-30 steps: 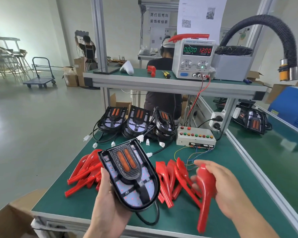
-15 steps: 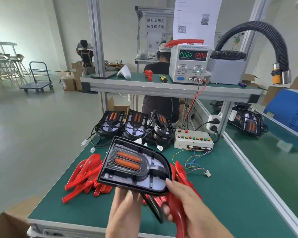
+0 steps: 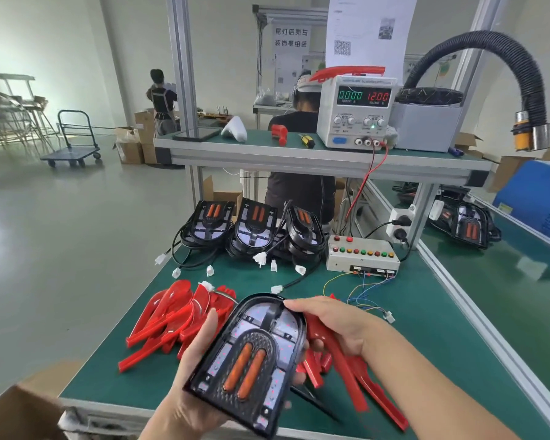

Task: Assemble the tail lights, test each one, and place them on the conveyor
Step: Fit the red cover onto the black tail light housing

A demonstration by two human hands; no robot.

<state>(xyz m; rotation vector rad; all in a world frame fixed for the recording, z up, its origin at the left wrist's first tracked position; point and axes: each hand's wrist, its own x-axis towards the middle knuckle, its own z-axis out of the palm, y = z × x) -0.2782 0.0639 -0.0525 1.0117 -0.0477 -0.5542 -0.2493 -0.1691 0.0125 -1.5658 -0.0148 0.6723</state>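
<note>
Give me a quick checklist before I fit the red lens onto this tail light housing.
1. Housing held: ok. The left hand grips the black housing from below.
2. Lens in hand: ok. The right hand holds a red lens while its fingertips touch the housing's rounded end.
3. Lens lined up with the housing: not ok. It lies beside the right edge.
4. Supply ready: ok. The power supply reads 12.00 volts, 0.000 amps.
5. Housing's connector free to plug in: cannot tell. Its cable is hidden.
</note>
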